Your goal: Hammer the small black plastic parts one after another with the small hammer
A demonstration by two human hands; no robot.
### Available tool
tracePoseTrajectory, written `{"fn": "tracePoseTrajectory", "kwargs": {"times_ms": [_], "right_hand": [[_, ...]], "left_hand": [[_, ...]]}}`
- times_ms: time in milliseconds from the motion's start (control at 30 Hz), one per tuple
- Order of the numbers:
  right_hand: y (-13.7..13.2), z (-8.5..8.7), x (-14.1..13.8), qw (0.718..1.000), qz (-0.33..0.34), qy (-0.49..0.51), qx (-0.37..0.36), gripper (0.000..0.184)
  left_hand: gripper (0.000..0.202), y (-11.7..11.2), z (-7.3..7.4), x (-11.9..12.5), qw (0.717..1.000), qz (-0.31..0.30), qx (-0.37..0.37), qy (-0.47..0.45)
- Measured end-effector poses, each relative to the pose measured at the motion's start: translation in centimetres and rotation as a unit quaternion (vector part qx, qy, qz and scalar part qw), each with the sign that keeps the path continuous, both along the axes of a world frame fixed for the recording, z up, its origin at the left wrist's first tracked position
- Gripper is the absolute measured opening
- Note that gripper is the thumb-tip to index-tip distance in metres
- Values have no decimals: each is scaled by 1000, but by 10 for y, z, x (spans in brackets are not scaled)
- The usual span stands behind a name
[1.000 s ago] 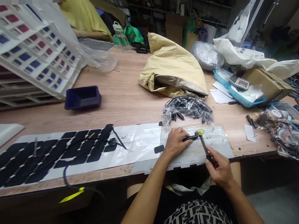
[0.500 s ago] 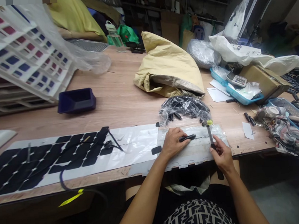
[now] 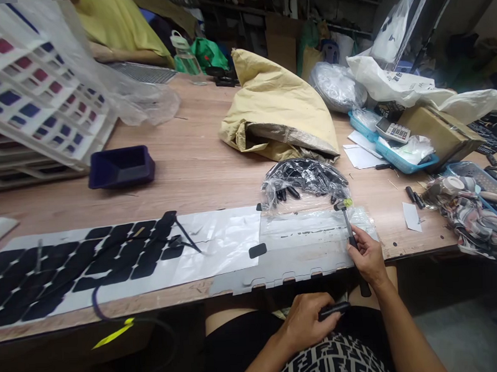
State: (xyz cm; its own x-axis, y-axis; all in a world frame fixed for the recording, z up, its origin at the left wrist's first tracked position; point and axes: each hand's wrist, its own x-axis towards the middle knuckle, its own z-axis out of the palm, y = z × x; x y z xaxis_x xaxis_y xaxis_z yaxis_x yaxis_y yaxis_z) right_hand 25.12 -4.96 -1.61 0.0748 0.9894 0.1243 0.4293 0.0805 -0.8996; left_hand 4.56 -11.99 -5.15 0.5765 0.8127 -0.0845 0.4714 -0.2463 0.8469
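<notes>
My right hand (image 3: 366,252) is closed round the dark handle of a small hammer (image 3: 349,225), whose head with a yellow tip rests at the back of a grey-white board (image 3: 302,250). Low over my lap, in front of the table edge, my left hand (image 3: 307,319) grips a short black cylindrical piece (image 3: 334,310); its exact kind I cannot make out. Behind the board lies a clear plastic bag of black parts (image 3: 304,177). To the left a white sheet with black rounded squares (image 3: 122,253) carries a black cable and a thin folded stand.
A purple tray (image 3: 121,167) and a white crate (image 3: 39,91) stand at the left. A yellow sack (image 3: 280,106) lies at the back. Right are blue baskets (image 3: 409,154), a calculator (image 3: 393,129), a carton (image 3: 439,134) and crumpled cloth (image 3: 462,213). Another person's yellow-clothed arm shows behind.
My left hand has come off the board, moving down toward my lap with the black piece still in it. The right hand and hammer stay nearly in place.
</notes>
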Motion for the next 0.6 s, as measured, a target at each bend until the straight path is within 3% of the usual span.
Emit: {"fn": "tracePoseTrajectory", "kwargs": {"times_ms": [133, 200, 267, 367, 500, 567, 600], "right_hand": [[0, 2, 0, 1000, 6, -20, -2, 52], [-1, 2, 0, 1000, 7, -23, -1, 52], [-2, 0, 1, 1000, 7, -23, 2, 52], [-2, -4, 1, 1000, 7, -29, 3, 52], [-2, -8, 3, 999, 10, -32, 0, 52], [-2, -9, 4, 999, 14, -29, 1, 52], [-2, -10, 5, 999, 17, -28, 3, 52]], "left_hand": [[35, 11, -52, -5, 971, 85, -139, 175], [47, 18, -64, -10, 954, 110, -168, 220], [52, 22, -61, -13, 950, 107, -173, 236], [44, 18, -29, -14, 966, 27, -152, 206], [34, 23, 43, -20, 981, -136, -116, 76], [33, 41, 74, -23, 983, -133, -124, 8], [34, 55, 85, -24, 988, -95, -125, -5]]}}
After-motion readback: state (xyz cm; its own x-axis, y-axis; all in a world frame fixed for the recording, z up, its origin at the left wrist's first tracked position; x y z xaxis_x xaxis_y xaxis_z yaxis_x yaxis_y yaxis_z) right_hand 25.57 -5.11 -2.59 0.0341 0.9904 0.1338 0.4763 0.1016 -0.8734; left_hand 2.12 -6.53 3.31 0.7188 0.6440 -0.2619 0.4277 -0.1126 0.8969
